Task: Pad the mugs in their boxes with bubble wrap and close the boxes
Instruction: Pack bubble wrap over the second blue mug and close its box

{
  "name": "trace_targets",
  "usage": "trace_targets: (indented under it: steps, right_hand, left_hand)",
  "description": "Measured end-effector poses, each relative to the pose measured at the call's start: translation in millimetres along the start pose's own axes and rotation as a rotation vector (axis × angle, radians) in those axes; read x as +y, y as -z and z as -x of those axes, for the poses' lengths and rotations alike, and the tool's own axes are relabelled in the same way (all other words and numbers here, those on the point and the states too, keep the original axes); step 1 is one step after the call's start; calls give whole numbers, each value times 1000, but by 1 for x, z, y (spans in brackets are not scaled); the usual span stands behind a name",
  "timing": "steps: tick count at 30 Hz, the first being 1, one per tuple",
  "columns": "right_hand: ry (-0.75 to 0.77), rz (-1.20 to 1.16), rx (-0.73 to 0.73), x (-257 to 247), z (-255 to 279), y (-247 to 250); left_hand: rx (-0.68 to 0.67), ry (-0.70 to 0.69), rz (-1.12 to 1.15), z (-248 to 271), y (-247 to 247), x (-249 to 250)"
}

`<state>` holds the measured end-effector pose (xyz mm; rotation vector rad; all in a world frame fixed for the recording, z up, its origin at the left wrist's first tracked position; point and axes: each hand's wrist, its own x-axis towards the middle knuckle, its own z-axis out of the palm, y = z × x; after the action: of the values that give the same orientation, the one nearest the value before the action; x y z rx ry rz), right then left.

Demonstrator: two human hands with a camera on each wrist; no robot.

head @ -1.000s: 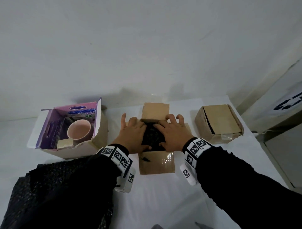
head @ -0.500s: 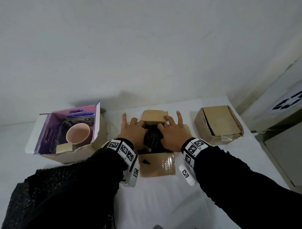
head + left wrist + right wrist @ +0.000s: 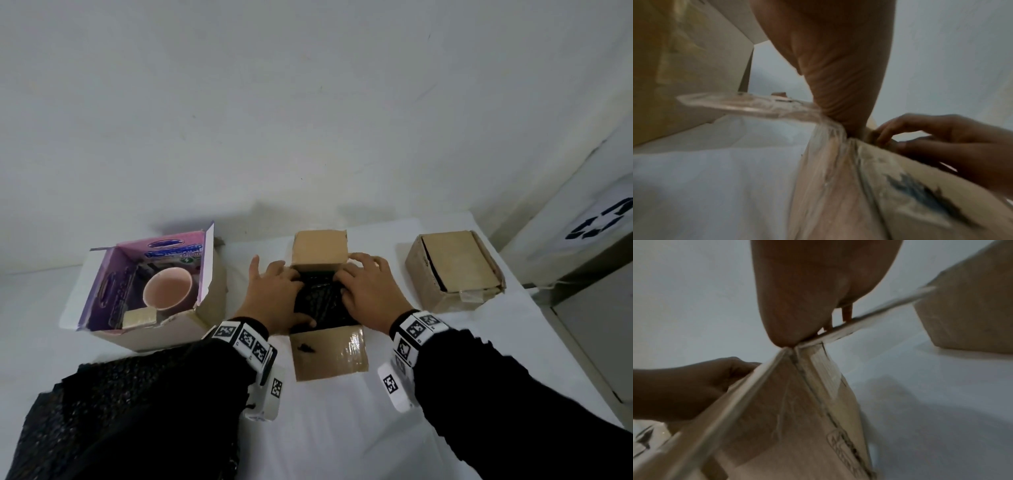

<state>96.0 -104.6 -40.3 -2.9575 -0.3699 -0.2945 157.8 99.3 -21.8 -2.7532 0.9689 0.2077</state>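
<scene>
**Black bubble wrap under both our palms in the middle box**

Black bubble wrap (image 3: 320, 301) fills the open mouth of the small brown cardboard box (image 3: 329, 353) in the middle of the white table (image 3: 342, 428), and we have both hands on it. Our left hand (image 3: 274, 298) lies flat over the left side of the wrap, fingers stretched forward and relaxed, thumb running along the near edge. Our right hand (image 3: 371, 294) covers the right side, fingers bent a little, tips pressing into the wrap near the far flap; nothing is gripped by either hand. The far flap stands up behind our fingertips, and the near flap, shiny with clear tape, lies folded out toward us. From the left wrist, the palm (image 3: 838, 65) sits at the taped box corner with the other hand's fingers (image 3: 920, 129) reaching in beside it. From the right wrist, the palm (image 3: 807, 288) bears on the box edge.

Off to our left, a purple-lined open carton (image 3: 102, 298) holds a pink mug (image 3: 168, 287), upright, with dark wrap beside it and a small tan block (image 3: 138, 317) at the near wall. To our right sits a closed brown cardboard box (image 3: 455, 270), well apart. A loose sheet of black bubble wrap (image 3: 102, 411) lies under our left sleeve.
</scene>
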Motion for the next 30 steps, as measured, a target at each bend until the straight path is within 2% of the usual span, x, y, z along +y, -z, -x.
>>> trace_targets:
  steps: [3, 6, 9, 11, 14, 16, 18, 19, 22, 25, 27, 30]
  right_hand:
    - [-214, -168, 229, 1, 19, 8]
    - [-547, -238, 233, 13, 46, 4]
    - [-783, -609, 161, 22, 69, 0]
    - [-814, -803, 215, 18, 75, 4]
    - [-696, -883, 434, 0, 74, 18]
    - [-572, -958, 467, -18, 70, 31]
    - [-434, -977, 292, -35, 68, 35]
    - [-370, -926, 187, -40, 69, 33]
    - [-220, -641, 28, -41, 78, 21]
    - [-21, -281, -51, -33, 90, 7]
    - [67, -175, -63, -27, 96, 0]
    - [124, -205, -16, -15, 95, -1]
  left_hand:
    - [195, -17, 21, 14, -2, 0]
    - [311, 154, 192, 29, -11, 4]
    - [248, 411, 651, 46, -24, 7]
    - [300, 492, 959, 53, -27, 9]
    - [572, 465, 1044, 62, -20, 15]
    - [669, 398, 1179, 68, -9, 22]
    - [594, 249, 1338, 73, -2, 30]
    - [533, 164, 1328, 75, -3, 33]
    - [375, -1, 995, 80, -12, 33]
    - [181, -73, 652, 88, -25, 30]
    - [204, -138, 505, 92, -38, 27]
    - [265, -207, 454, 89, -54, 17]
